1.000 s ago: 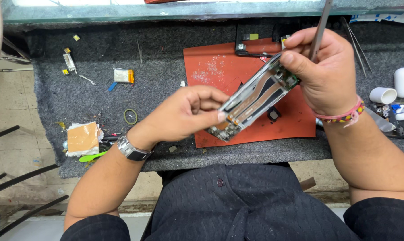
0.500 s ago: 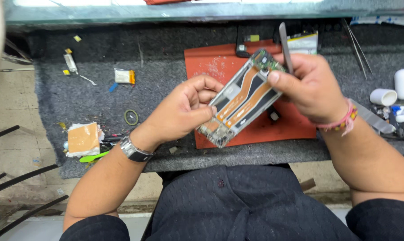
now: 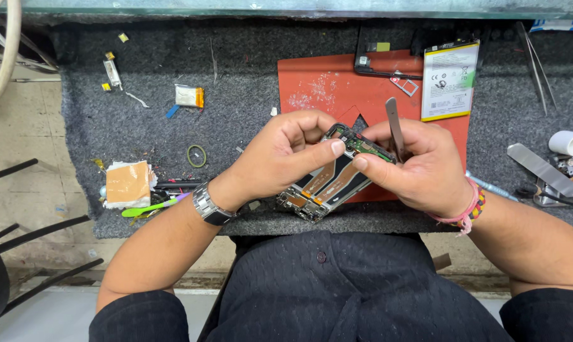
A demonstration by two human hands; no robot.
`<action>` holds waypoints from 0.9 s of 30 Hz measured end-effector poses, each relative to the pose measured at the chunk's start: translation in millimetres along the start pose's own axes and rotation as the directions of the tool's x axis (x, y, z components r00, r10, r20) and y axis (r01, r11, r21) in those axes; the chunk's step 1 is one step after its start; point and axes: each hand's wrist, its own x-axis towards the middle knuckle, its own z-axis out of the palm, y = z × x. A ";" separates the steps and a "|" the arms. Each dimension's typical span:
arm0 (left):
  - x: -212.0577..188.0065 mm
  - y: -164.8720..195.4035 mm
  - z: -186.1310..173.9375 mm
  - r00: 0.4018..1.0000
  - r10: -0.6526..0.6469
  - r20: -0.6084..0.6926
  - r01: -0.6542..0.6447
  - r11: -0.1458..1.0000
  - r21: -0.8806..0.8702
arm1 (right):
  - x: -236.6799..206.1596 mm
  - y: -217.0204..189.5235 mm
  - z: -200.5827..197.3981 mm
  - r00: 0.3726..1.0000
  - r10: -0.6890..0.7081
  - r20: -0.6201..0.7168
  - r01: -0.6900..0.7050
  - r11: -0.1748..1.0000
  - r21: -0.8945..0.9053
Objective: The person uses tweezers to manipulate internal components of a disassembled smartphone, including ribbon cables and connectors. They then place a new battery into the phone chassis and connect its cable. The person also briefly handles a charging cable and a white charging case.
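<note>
Together our hands gripped the opened phone frame (image 3: 327, 183) above the red mat's (image 3: 311, 88) near edge, left hand (image 3: 280, 155) pinching its top, right hand (image 3: 419, 168) closed on frame and metal pry tool (image 3: 394, 126), steadying the exposed board; the battery (image 3: 449, 79) lay beyond the mat.
</note>
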 end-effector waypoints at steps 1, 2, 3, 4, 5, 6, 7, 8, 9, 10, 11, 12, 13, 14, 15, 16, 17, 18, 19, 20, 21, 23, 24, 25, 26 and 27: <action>-0.2 1.2 0.0 1.000 -0.002 -0.009 0.003 0.999 0.033 | 0.2 -0.2 -0.2 1.000 0.003 0.000 -0.003 1.000 -0.004; -0.4 2.1 0.5 1.000 -0.005 -0.019 0.006 0.998 0.064 | 0.1 -0.3 -0.7 1.000 0.007 0.000 -0.007 1.000 -0.008; -0.9 3.0 1.1 0.999 -0.010 -0.037 0.013 0.995 0.104 | 0.1 -0.5 -0.9 1.000 0.012 0.001 -0.012 1.000 -0.012; -1.2 3.9 1.4 0.998 -0.013 -0.054 0.021 0.989 0.144 | 0.6 -0.2 -1.1 1.000 0.014 0.000 -0.014 1.000 -0.020; -1.4 4.7 1.6 0.997 -0.014 -0.072 0.028 0.982 0.186 | 1.4 0.2 -1.4 1.000 0.015 -0.002 -0.015 0.999 -0.028; -1.3 5.3 1.5 0.997 -0.005 -0.072 0.019 0.981 0.194 | 2.3 0.6 -1.9 1.000 0.015 -0.004 -0.015 0.999 -0.038; -1.3 5.8 1.2 0.997 0.005 -0.071 0.009 0.980 0.201 | 3.3 1.0 -1.9 1.000 0.013 -0.005 -0.013 0.999 -0.041; -1.3 6.0 0.9 0.997 0.016 -0.069 -0.001 0.978 0.208 | 4.2 1.6 -1.7 1.000 0.012 -0.005 -0.012 0.999 -0.045; -1.2 6.0 0.5 0.998 0.017 -0.061 -0.005 0.981 0.194 | 4.8 2.1 -1.6 1.000 0.011 -0.006 -0.011 0.999 -0.048; -1.4 5.8 0.0 0.998 0.019 -0.054 -0.009 0.984 0.181 | 5.1 2.6 -1.5 1.000 -0.001 -0.004 0.000 0.999 -0.040; -1.7 5.5 -0.7 0.999 0.022 -0.048 -0.013 0.986 0.167 | 5.7 3.1 -1.0 1.000 -0.012 -0.002 0.012 0.999 -0.031; -1.5 4.7 -0.6 0.999 0.032 -0.041 -0.025 0.988 0.153 | 6.4 3.5 -1.0 1.000 -0.025 0.001 0.025 0.999 -0.023; -1.2 3.6 -0.3 0.999 0.043 -0.034 -0.037 0.990 0.139 | 7.4 4.0 -1.4 1.000 -0.021 0.004 0.022 0.998 -0.061; -1.2 2.6 -0.3 0.998 0.053 -0.028 -0.049 0.991 0.125 | 8.2 4.7 -1.6 1.000 -0.017 0.007 0.017 0.995 -0.098; -1.1 1.6 -0.5 0.998 0.042 -0.035 -0.039 0.994 0.103 | 9.0 5.4 -1.3 1.000 -0.011 0.011 0.013 0.991 -0.135; -0.8 0.6 -0.5 0.999 0.031 -0.042 -0.028 0.996 0.080 | 9.3 6.2 -0.7 1.000 -0.011 0.005 0.011 0.993 -0.119; -0.6 -0.3 -0.4 0.999 0.020 -0.048 -0.017 0.998 0.056 | 9.2 7.0 -0.1 1.000 -0.009 -0.002 0.009 0.995 -0.102; -0.2 -1.3 0.1 0.999 0.019 -0.048 -0.017 0.999 0.052 | 9.0 7.8 0.1 1.000 -0.007 -0.008 0.006 0.996 -0.086; 0.2 -2.0 0.4 0.999 0.020 -0.047 -0.018 0.999 0.047 | 9.1 8.2 -0.2 1.000 -0.010 -0.009 0.009 0.998 -0.065; 0.5 -2.5 0.7 0.999 0.021 -0.047 -0.019 0.999 0.043 | 9.1 8.6 -0.5 1.000 -0.013 -0.010 0.012 0.999 -0.044; 0.7 -2.7 1.0 0.999 0.024 -0.041 -0.024 1.000 0.018 | 8.7 8.9 -0.6 1.000 -0.014 -0.010 0.014 1.000 -0.021; 1.0 -2.5 1.3 0.999 0.032 -0.028 -0.033 0.999 -0.031 | 8.0 8.6 -2.7 1.000 -0.022 -0.016 0.022 1.000 -0.012; 0.6 -2.0 1.3 0.999 0.043 -0.030 -0.043 0.999 -0.018 | 8.2 8.3 -3.6 0.999 -0.028 -0.019 0.028 1.000 -0.008; 0.1 -1.4 1.4 0.998 0.054 -0.032 -0.054 0.999 -0.003 | 8.0 8.1 -3.8 0.999 -0.046 -0.021 0.046 0.999 -0.004; -0.2 -0.8 1.6 0.997 0.065 -0.033 -0.065 0.998 0.012 | 7.3 7.6 -4.1 0.998 -0.064 -0.023 0.064 0.998 0.001; -0.5 -0.2 1.8 0.997 0.074 -0.033 -0.074 0.997 0.014 | 7.0 7.2 -4.2 0.996 -0.082 -0.026 0.082 0.997 0.005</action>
